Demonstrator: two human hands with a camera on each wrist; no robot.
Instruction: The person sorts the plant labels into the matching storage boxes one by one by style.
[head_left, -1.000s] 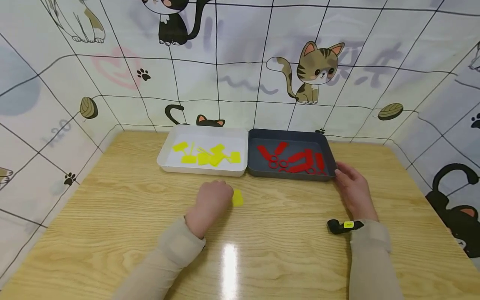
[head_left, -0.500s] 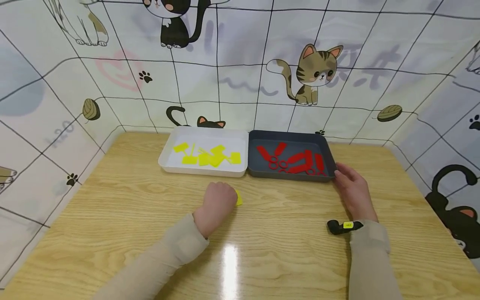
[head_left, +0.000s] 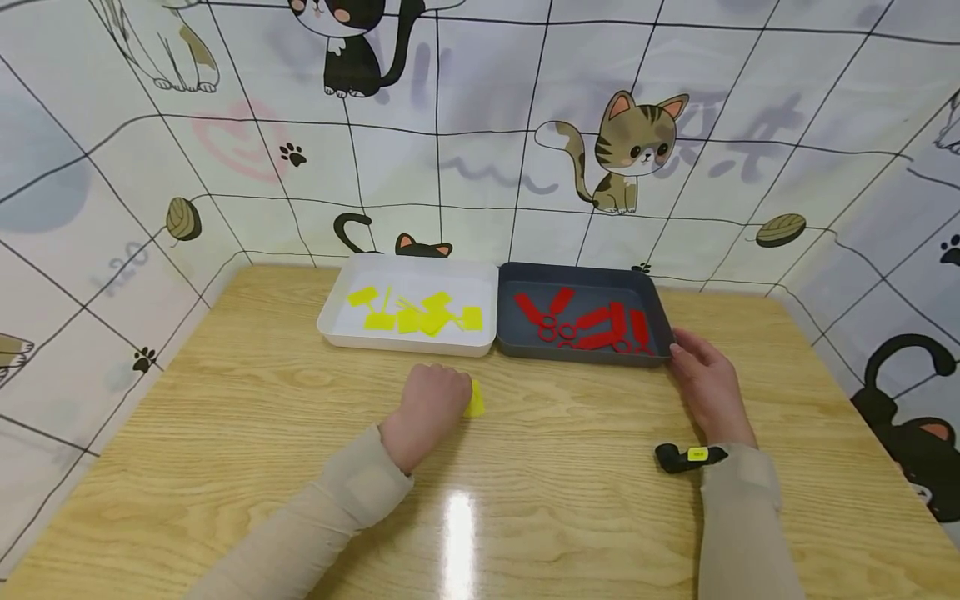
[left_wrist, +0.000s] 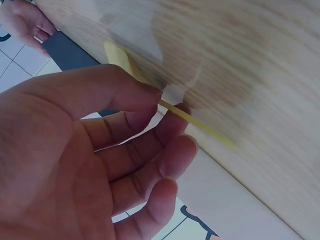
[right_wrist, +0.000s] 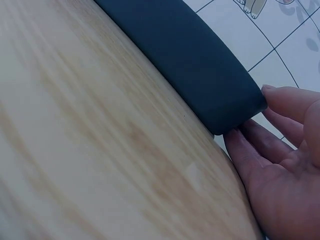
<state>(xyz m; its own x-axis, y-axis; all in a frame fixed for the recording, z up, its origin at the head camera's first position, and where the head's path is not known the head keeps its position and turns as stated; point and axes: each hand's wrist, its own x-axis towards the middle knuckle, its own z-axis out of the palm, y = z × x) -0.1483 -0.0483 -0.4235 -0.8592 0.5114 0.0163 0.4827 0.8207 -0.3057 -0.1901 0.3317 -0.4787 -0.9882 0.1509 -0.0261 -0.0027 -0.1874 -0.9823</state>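
In the head view, my left hand [head_left: 431, 408] is low over the table in front of the white tray [head_left: 405, 343]. It pinches a yellow piece [head_left: 476, 400], a flat square on a thin stick. In the left wrist view, the thin yellow stick [left_wrist: 212, 131] runs out past thumb and fingertips; the flat end is partly hidden behind the thumb. My right hand [head_left: 708, 383] holds the near right corner of the dark grey tray [head_left: 577, 354], seen close up in the right wrist view, where fingertips [right_wrist: 237, 142] touch the tray corner [right_wrist: 235, 117].
Several yellow pieces [head_left: 435, 319] lie in the white tray and several red pieces with ring ends [head_left: 617, 317] in the dark one. Both trays stand side by side at the back of the wooden table [head_left: 570, 483], before a cat-patterned cloth [head_left: 480, 167].
My left hand has shifted slightly to the right with the yellow piece, then stayed nearly in place. My right hand has stayed at the dark tray's corner.
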